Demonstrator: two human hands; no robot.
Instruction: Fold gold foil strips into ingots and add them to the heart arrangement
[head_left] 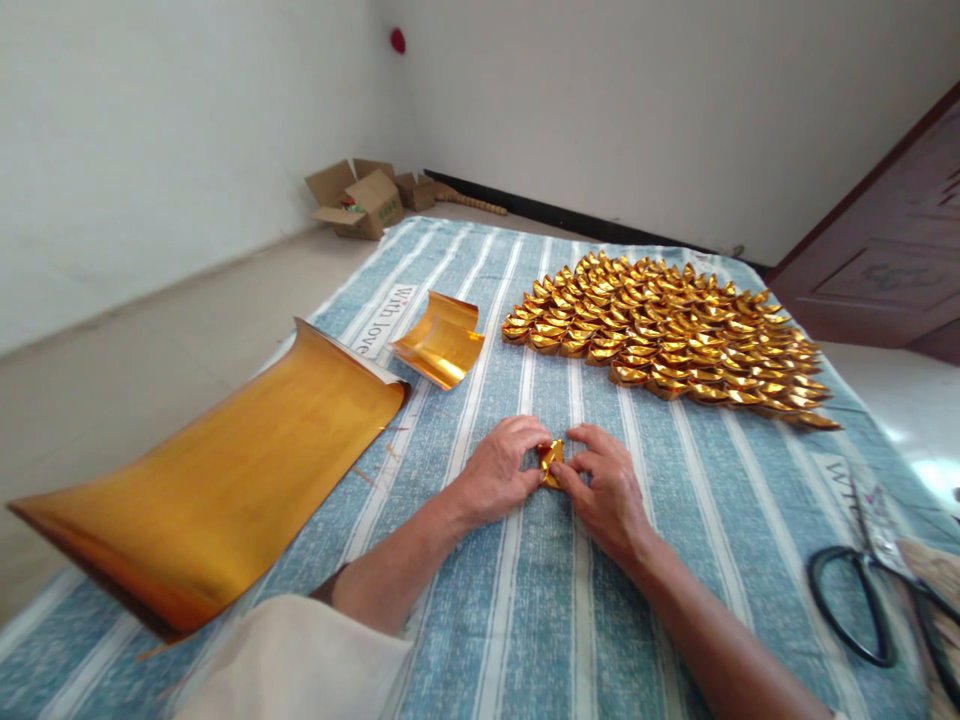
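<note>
A small folded piece of gold foil paper (553, 463) lies on the striped cloth between my two hands. My left hand (504, 468) pinches its left side with fingertips and thumb. On the right side my right hand (606, 480) presses it with the thumb, the forefinger curled above. Ahead and to the right stand many folded gold paper ingots (667, 330) in close rows. A short stack of curled gold foil sheets (442, 338) rests beyond my left hand, and a large curled gold sheet (225, 480) spreads along the left side.
Black-handled scissors (855, 600) lie at the right edge. The blue and white striped cloth (480, 620) covers the table. Thin gold scraps lie beside the large sheet. Past the far edge, an open cardboard box (367, 205) stands on the floor; a brown door (885, 240) is at right.
</note>
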